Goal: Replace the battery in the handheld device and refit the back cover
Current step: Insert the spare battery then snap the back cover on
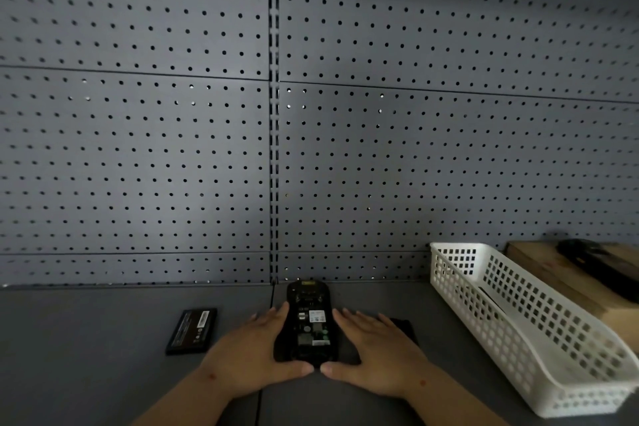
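Head view: the back cover (403, 330), a dark shape on the grey table (103, 322), lies largely hidden under the right hand (375, 353); a dark object (598, 270) on the cardboard box (553, 273) behind the white basket (518, 322) is blurred and cut off. The handheld device (308, 322) lies face down with its compartment exposed, between 2 flat, open hands: left hand (256, 353) against its left edge, right hand against its right, thumbs meeting at its near end. 1 battery (192, 331) lies apart, left of the left hand.

Two bare, sleeveless forearms
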### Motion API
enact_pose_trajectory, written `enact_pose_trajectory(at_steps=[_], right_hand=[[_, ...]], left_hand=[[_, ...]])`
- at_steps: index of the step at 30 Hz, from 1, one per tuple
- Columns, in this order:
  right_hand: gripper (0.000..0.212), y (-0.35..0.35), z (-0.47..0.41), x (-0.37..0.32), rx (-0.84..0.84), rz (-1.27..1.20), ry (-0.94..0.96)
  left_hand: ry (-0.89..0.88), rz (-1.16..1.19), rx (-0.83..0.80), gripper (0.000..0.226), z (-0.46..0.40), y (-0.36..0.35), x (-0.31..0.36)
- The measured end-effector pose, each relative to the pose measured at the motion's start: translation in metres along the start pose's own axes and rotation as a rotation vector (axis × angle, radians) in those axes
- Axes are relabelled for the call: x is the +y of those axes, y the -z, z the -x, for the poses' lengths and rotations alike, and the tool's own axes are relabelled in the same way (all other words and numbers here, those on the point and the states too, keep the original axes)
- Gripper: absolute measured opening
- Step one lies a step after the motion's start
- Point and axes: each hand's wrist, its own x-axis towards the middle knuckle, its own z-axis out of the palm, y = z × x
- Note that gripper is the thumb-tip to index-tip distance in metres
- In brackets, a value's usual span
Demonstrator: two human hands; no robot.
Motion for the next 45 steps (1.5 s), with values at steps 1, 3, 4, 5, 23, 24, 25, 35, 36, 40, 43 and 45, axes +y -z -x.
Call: enact_pose_trajectory(at_steps=[1,3,4,5,23,24,25,35,36,40,43,45], right_hand=[[0.121,0.0,0.0,0.0,0.001,-0.002,0.002],[0.122,0.0,-0.001,0.0,0.001,-0.004,0.002],[0.121,0.0,-0.001,0.001,0.001,-0.004,0.003],[0.121,0.0,-0.001,0.001,0.001,-0.004,0.004],[0.12,0.001,0.0,0.0,-0.003,0.008,0.005],[0.12,0.001,0.0,0.0,-0.002,0.009,0.004],[0.12,0.001,0.0,0.0,-0.002,0.011,0.003],[0.117,0.0,-0.001,0.002,-0.011,0.01,0.005],[0.117,0.0,-0.002,0.002,-0.011,0.011,0.005],[0.119,0.002,-0.002,0.002,-0.019,0.015,0.003],[0.12,0.001,-0.003,0.002,-0.013,0.011,0.002],[0.121,0.0,-0.003,0.003,-0.012,0.008,0.005]], left_hand=[[-0.009,-0.002,0.003,0.136,0.0,0.0,0.0],[-0.024,0.0,0.001,0.136,0.001,0.001,0.001],[-0.027,0.002,-0.003,0.136,0.001,0.002,0.001],[-0.028,0.006,-0.008,0.137,0.0,0.002,0.001],[0.27,0.208,0.0,0.145,0.053,0.06,-0.115],[0.268,0.22,0.001,0.14,0.053,0.061,-0.114],[0.258,0.225,0.004,0.134,0.054,0.062,-0.113],[0.106,0.494,0.227,0.065,0.038,0.056,-0.057],[0.067,0.477,0.221,0.069,0.033,0.054,-0.043],[-0.04,0.433,0.218,0.051,0.01,0.034,0.004],[-0.033,0.425,0.232,0.051,0.0,0.023,0.017],[-0.031,0.411,0.243,0.055,-0.004,0.02,0.021]])
